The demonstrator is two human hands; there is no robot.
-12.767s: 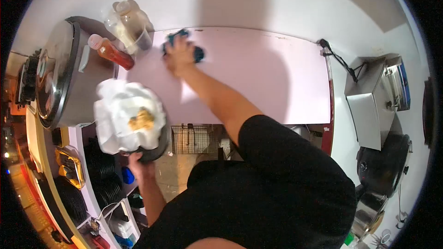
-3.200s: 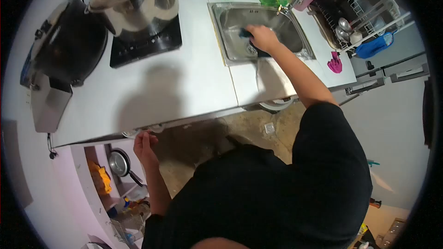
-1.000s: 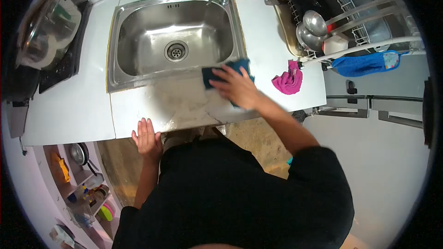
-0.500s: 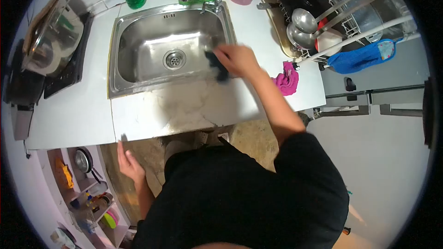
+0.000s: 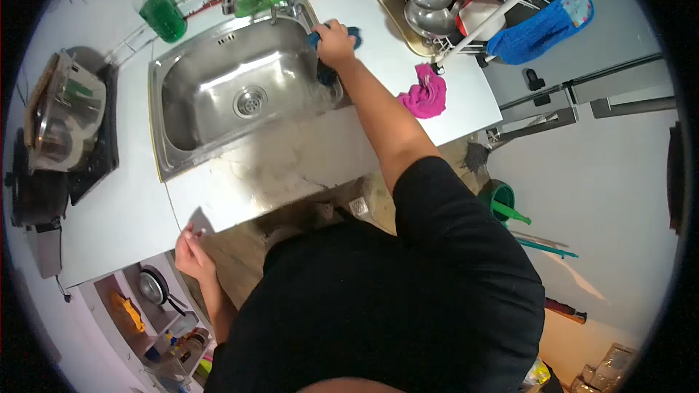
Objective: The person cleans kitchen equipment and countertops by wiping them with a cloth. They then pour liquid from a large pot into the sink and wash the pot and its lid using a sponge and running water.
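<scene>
Well, take the drain (image 5: 250,102) as your clock's centre: your right hand (image 5: 336,45) is at two, fingers bent and clasped over a dark blue cloth (image 5: 327,75) that lies across the rim of the sink (image 5: 207,87). Your left hand (image 5: 194,255) is at seven, fingers half bent and loose, by the front edge of the surface (image 5: 116,229); I cannot tell whether it touches. A crumpled pink cloth (image 5: 426,94) lies at three, and a steel pot (image 5: 81,109) stands at nine.
</scene>
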